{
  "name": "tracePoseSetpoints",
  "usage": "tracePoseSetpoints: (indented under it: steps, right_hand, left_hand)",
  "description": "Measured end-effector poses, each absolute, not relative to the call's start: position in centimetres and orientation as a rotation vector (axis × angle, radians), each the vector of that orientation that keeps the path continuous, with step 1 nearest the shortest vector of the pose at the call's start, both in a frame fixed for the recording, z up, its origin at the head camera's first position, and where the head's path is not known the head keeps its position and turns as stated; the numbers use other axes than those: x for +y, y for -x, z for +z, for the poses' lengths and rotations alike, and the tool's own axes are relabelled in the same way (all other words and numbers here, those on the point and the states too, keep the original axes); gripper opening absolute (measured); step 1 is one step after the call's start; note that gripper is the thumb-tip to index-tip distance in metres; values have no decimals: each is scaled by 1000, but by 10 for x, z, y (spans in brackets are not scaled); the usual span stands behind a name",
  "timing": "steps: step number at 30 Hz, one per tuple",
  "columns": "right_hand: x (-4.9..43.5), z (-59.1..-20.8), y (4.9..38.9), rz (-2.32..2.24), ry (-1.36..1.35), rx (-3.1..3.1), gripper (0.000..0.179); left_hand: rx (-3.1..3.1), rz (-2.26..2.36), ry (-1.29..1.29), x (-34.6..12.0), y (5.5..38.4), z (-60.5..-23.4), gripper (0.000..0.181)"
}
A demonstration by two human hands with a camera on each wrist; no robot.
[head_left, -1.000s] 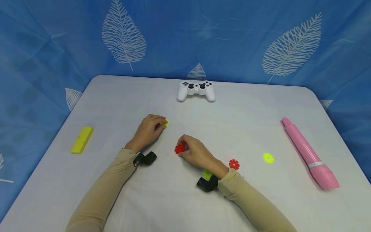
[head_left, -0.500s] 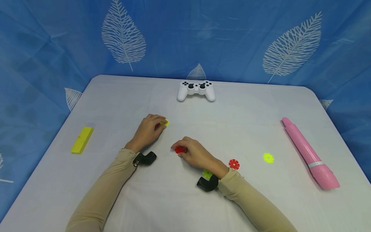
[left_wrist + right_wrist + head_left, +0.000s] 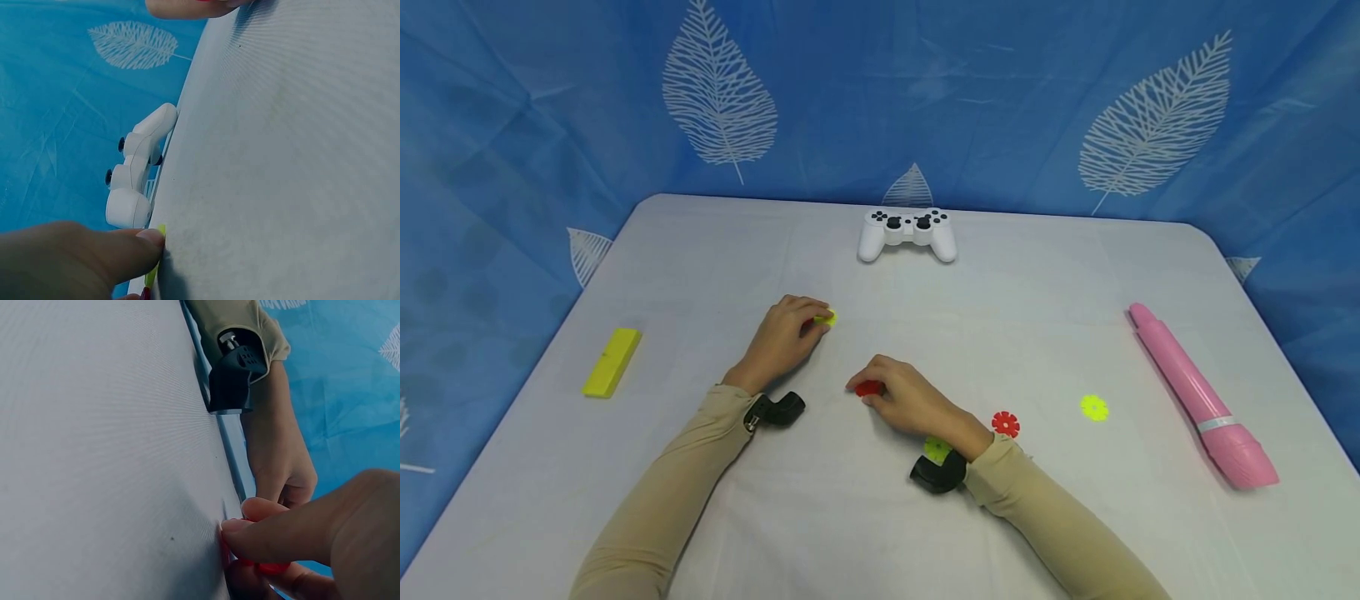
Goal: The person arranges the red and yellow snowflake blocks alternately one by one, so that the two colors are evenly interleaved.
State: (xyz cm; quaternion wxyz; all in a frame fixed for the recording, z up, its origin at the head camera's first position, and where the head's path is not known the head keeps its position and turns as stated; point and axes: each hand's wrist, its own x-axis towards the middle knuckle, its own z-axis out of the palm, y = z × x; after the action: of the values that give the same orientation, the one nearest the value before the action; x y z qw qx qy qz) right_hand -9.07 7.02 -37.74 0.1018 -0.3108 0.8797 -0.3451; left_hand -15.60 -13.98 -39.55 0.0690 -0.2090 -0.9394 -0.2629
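Overhead first, from the head view: left hand (image 3: pixel 786 333) resting on the white table (image 3: pixel 700 250), fingers curled, tips pinching a yellow-green disc (image 3: pixel 827 317) just nearer than the white game controller (image 3: pixel 907 235) and a little to its left. Right hand (image 3: pixel 904 398) also down on the cloth, nearer again than the controller, fingers bent around a red disc (image 3: pixel 868 388) held low against the surface. Black wrist mounts showing at both cuffs. Lying loose near the right wrist, a second red disc (image 3: pixel 1005 424) and a green one (image 3: pixel 937 449) half hidden by the mount; another yellow-green disc (image 3: pixel 1094 407) farther right of the controller, a pink wand (image 3: pixel 1198 397) beyond that, and a yellow block (image 3: pixel 612 361) far to the controller's left.

Next, the left wrist view: only a thumb (image 3: pixel 119 250) pressed on a thin yellow-green edge (image 3: pixel 154 265) right at the cloth, with the controller (image 3: pixel 134 178) close behind; other fingers out of sight here, disc shape unreadable.

Lastly, the right wrist view: fingertips (image 3: pixel 250 532) closed over the red piece (image 3: pixel 265 566), touching the cloth, with the left hand (image 3: pixel 281 469) beyond; controller unseen from this side
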Motion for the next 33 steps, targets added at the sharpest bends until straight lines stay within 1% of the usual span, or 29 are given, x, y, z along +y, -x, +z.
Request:
tracePoseSetpoints:
  steps: [11,22,33]
  right_hand:
    - [74,-376,94,-1064,856,2596,21]
    - [83,-378,106,-1121,701,2591,24]
    - [72,-372,135,-1129,580,2611,28]
  left_hand:
    - [-2838,-801,628,-140,156,-396,20]
    - [-2833,-800,633,-141,156,-395,20]
    - [-2838,-797,624,-140,156,-396,20]
